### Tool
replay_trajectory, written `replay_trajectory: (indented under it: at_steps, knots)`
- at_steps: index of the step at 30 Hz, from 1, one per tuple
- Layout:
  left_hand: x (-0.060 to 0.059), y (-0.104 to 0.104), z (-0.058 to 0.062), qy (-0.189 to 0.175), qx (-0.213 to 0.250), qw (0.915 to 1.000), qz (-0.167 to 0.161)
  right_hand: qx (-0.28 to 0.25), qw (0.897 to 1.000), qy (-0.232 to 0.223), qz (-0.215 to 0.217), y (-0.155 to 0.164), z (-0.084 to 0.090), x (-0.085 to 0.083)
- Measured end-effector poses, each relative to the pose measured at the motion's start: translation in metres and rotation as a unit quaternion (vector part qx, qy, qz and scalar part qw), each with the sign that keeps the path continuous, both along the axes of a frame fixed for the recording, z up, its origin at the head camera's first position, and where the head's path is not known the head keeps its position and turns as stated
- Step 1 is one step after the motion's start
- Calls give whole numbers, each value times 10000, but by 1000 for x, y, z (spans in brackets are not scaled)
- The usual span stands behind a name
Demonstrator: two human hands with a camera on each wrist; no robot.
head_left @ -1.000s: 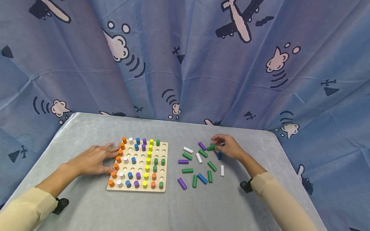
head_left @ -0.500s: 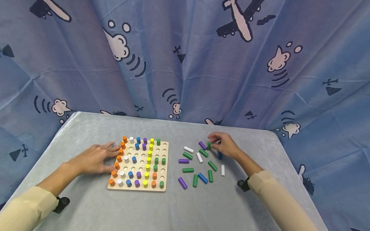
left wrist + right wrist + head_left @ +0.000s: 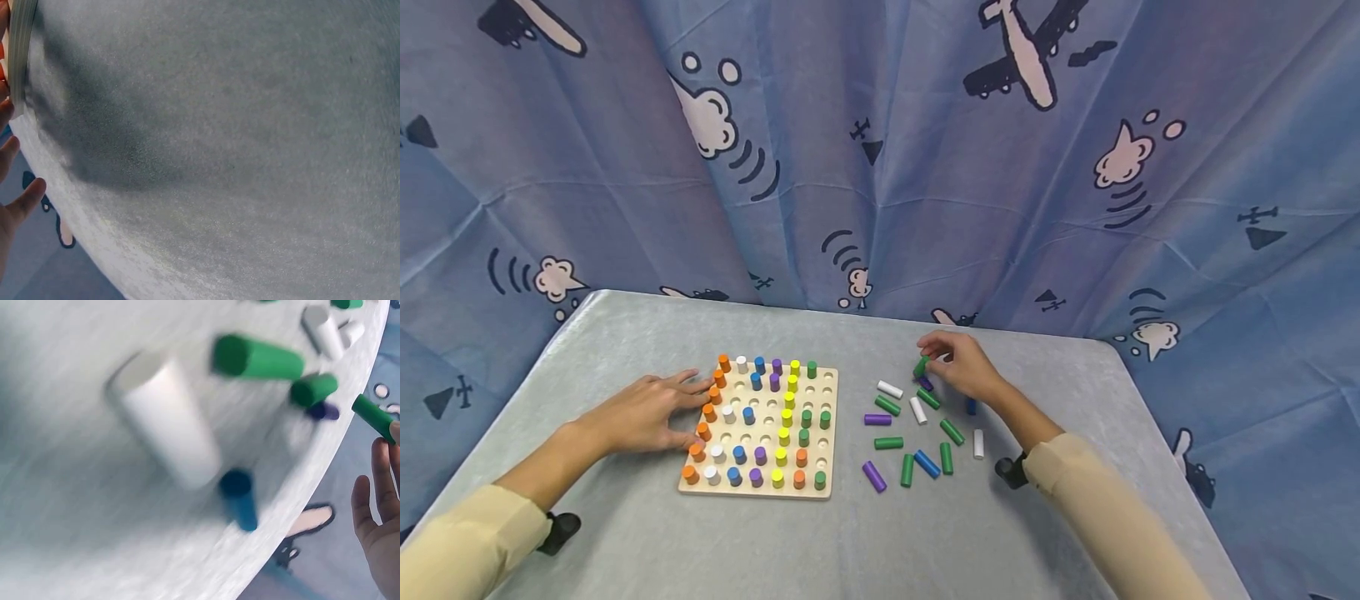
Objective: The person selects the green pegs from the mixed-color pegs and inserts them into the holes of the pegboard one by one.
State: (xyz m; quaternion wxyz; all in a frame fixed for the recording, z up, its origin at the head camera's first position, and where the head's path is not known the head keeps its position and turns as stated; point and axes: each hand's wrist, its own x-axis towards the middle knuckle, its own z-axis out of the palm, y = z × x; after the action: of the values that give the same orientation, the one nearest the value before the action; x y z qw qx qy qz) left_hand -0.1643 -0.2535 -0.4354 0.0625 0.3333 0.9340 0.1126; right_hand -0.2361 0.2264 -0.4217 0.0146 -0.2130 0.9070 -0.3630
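Observation:
A wooden pegboard point(image 3: 827, 433) lies on the left half of the table, with rows of orange, white, blue, purple, yellow and green pegs standing in its holes. My left hand point(image 3: 651, 412) rests at the board's left edge, fingers spread and touching it beside the orange pegs point(image 3: 709, 412). Between thumb and fingertips my right hand point(image 3: 966, 367) pinches a green peg point(image 3: 921, 367), held above a purple peg point(image 3: 926, 383) that it partly covers. The right wrist view shows the held green peg point(image 3: 373, 417) raised off the table, tilted.
Loose pegs lie scattered right of the board: several green ones, a blue peg point(image 3: 927, 464), a purple peg point(image 3: 874, 477) and a white peg point(image 3: 978, 444) among them. Another blue peg point(image 3: 972, 406) lies under the right wrist. A patterned curtain point(image 3: 910, 208) hangs behind the grey-covered table point(image 3: 737, 550).
My right hand has lifted the green peg and carried it left, turning it more upright, over the purple peg. My left hand has stayed at the board's edge.

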Motion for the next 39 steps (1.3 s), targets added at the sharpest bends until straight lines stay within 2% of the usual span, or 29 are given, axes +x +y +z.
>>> replay_trajectory:
  at_steps: [15,22,39]
  knots:
    - [0,-1,-2,86,123,9999,-27,-36,9994,61,336,-68,4,1]
    - [1,-1,-2,102,133,9999,-15,-342,9988,20,346,-95,3,4]
    - [0,-3,-3,-1,186,9998,23,-418,9984,51,386,-132,-9,6]
